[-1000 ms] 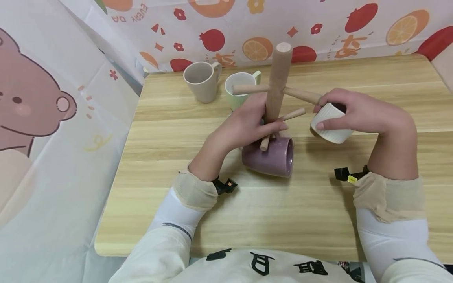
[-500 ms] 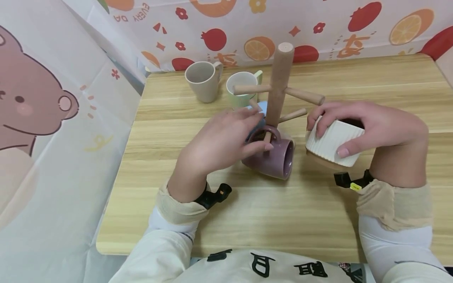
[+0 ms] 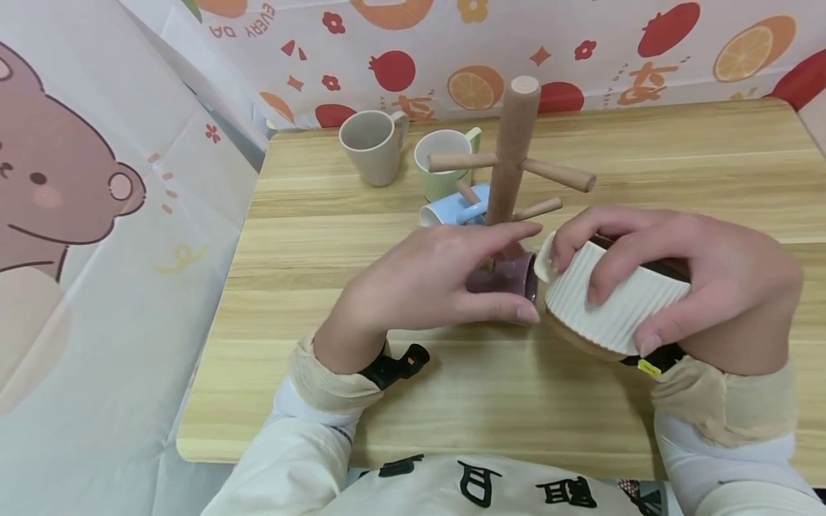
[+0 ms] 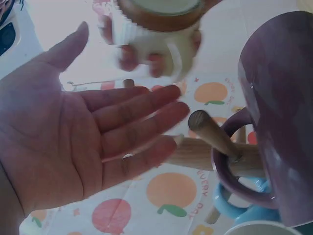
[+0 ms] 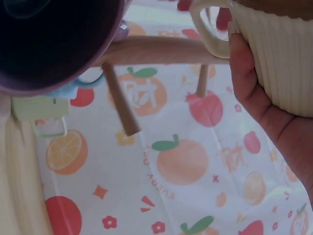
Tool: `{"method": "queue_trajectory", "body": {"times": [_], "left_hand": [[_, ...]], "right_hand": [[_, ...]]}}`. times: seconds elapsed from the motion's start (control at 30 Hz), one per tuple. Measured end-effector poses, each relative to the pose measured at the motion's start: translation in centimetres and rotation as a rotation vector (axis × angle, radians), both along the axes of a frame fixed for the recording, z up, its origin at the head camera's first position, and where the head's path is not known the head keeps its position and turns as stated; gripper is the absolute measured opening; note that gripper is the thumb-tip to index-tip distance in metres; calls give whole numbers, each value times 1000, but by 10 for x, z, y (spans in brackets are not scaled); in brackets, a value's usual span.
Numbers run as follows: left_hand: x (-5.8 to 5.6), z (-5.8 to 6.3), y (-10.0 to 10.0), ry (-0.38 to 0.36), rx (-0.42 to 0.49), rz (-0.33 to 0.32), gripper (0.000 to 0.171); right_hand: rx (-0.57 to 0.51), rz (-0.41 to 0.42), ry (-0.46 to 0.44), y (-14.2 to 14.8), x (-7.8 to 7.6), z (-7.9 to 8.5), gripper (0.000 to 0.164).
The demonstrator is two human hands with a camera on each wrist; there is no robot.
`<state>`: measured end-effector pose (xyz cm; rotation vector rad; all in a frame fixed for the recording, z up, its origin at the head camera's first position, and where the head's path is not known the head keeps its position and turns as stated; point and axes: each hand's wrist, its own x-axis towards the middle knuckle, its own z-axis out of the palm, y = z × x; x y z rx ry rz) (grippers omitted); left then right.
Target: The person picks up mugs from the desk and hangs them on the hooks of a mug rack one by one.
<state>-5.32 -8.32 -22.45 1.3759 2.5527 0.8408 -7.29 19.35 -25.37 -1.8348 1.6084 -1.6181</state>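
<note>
My right hand (image 3: 703,276) grips a white ribbed mug (image 3: 616,297) with a brown base, fingers over its side and thumb below. The mug is tilted, its handle (image 3: 544,259) pointing toward my left hand (image 3: 432,279). That left hand is empty, fingers extended and thumb spread, as its bare palm in the left wrist view confirms. It overlaps a purple mug (image 3: 506,276), which hangs sideways by its handle (image 4: 221,171) on a low peg of the wooden mug tree (image 3: 510,154). Behind the hand, a light blue mug (image 3: 445,210) lies sideways at another low peg.
A beige mug (image 3: 376,159) and a pale green mug (image 3: 439,179) stand upright at the back left of the wooden table (image 3: 503,401). Two upper pegs (image 3: 560,174) of the tree stick out left and right. A fruit-printed cloth (image 3: 619,43) hangs behind the table.
My left hand has let go of the tree post and moved down beside the purple mug. My right hand has brought the white mug away from the upper right peg, down and nearer.
</note>
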Motion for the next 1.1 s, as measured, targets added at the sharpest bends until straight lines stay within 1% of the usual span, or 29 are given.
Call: {"method": "queue_trajectory", "body": {"times": [0.1, 0.17, 0.2, 0.3, 0.37, 0.43, 0.5, 0.53, 0.57, 0.63, 0.7, 0.77, 0.8, 0.87, 0.9, 0.97, 1.1], "left_hand": [[-1, -3, 3, -29, 130, -47, 82], [-2, -4, 5, -61, 209, -55, 85], [-1, -4, 6, -91, 254, -61, 85], [1, -2, 8, -205, 383, -83, 90], [2, -1, 10, -280, 482, -124, 97], [3, -1, 13, -319, 562, -168, 106], [4, -2, 16, -337, 625, -209, 114], [5, -2, 18, -353, 646, -224, 117], [5, -2, 20, -358, 666, -240, 119], [7, -3, 24, -369, 702, -272, 122], [9, -5, 28, -353, 738, -291, 121], [10, -7, 32, -307, 765, -292, 116], [10, -7, 33, -284, 773, -283, 113], [9, -9, 34, -212, 781, -253, 106], [9, -9, 35, -180, 784, -242, 103], [9, -10, 34, -87, 782, -218, 98], [6, -9, 36, 106, 803, -221, 84]], "right_hand": [[-144, 17, -17, -6, 4, -2, 43], [-264, 11, -31, -7, 5, -7, 44], [-335, -4, -39, -7, 6, -11, 46], [-566, -111, -96, -6, 9, -23, 53], [-711, -216, -127, -5, 12, -31, 59], [-826, -328, -170, -5, 15, -36, 64], [-912, -403, -177, -7, 15, -38, 69], [-935, -428, -163, -9, 14, -37, 70], [-954, -453, -142, -12, 13, -36, 71], [-977, -492, -68, -23, 10, -29, 69], [-971, -526, 33, -34, 8, -22, 66], [-959, -573, 134, -44, 6, -17, 63], [-955, -594, 163, -47, 6, -16, 62], [-953, -628, 215, -51, 6, -16, 62], [-955, -647, 230, -53, 6, -17, 63], [-948, -682, 234, -53, 6, -19, 65], [-953, -732, 200, -53, 9, -21, 70]]}}
